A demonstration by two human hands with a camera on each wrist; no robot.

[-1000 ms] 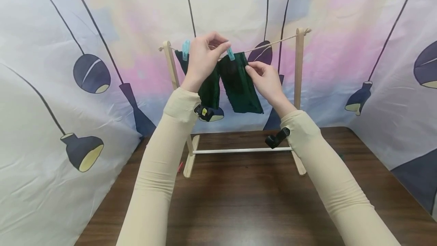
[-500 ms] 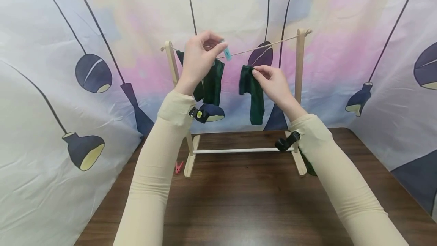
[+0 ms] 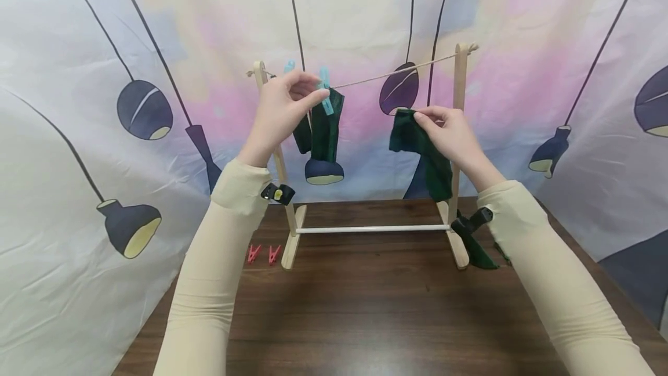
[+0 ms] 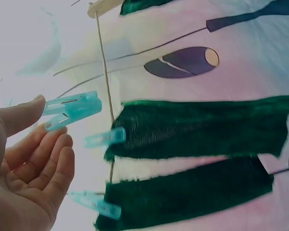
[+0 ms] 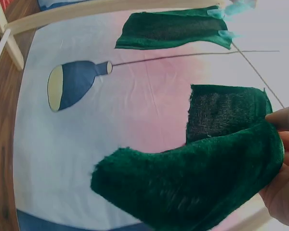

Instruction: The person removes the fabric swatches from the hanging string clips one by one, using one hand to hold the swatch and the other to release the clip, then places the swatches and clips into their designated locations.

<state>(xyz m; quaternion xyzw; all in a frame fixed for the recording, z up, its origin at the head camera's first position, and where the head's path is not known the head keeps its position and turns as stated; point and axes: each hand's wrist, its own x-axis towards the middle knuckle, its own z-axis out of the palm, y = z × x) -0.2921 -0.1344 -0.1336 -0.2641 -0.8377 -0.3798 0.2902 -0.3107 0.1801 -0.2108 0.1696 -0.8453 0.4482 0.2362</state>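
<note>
Clip point(image 4: 84, 107) in the left hand point(image 3: 292, 106), pinched between thumb and finger, the other fingers loosely bent, and it's just beside the rope point(image 3: 365, 81), a gap showing from the left wrist! Well apart from it, the right hand point(image 3: 446, 129) pinches a green cloth point(image 3: 407, 132) by the top edge, and down it dangles, folded, lower than the rope and near the right post point(image 3: 460, 86).

Up on the rope, 2 more cloths point(image 4: 202, 127) hang side by side, 1 blue peg point(image 4: 103, 138) on each! Down on the table point(image 3: 365, 318), 2 red pegs point(image 3: 253, 254) lie by the left foot point(image 3: 294, 239), a white bar point(image 3: 373, 229) runs low across, and by the right foot point(image 3: 458, 248) there's green fabric point(image 3: 482, 255), partly hidden behind the wrist camera point(image 3: 472, 221).
</note>
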